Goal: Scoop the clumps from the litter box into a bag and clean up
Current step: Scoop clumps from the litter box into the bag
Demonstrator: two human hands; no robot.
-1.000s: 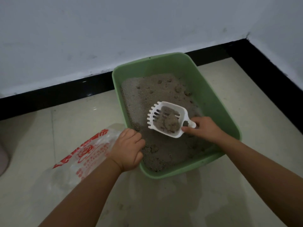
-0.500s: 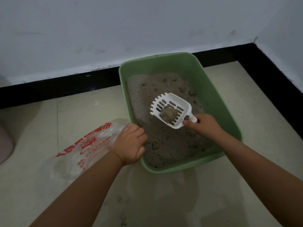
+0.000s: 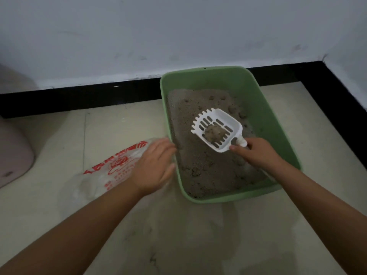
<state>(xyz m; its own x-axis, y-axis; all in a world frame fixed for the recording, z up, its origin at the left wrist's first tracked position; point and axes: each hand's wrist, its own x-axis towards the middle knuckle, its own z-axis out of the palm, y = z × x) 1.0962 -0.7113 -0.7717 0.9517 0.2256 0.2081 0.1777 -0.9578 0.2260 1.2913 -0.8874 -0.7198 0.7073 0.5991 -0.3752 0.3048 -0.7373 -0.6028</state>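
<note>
A white slotted scoop is hanging over the middle of the green litter box, clear of the sand. Its long axis is running on a diagonal, from the stub of handle at the near right to the toothed front edge at the far left, so the teeth are pointing toward the far-left corner of the box. One grey-brown clump is sitting in the pan of the scoop, on the slots.

The right hand is holding the handle, its grip curling round it with the thumb lying along the near edge of the pan; the fingers under the handle are hidden.

The box is a rectangular tub, standing on the floor with its long side running away from the person and its far end near the black skirting board. Grey sand is filling it, heaped and uneven, and several small clumps are lying on the surface toward the far end.

The left hand is blurred, just beside the left wall of the box, its fingers reaching forward and loosely spread over the bag; whether this grip has hold of anything cannot be told.

A clear plastic bag with red print is lying crumpled on the floor, against the left side of the box and partly under that hand.

A pale rounded thing is standing at the left edge, well apart.
</note>
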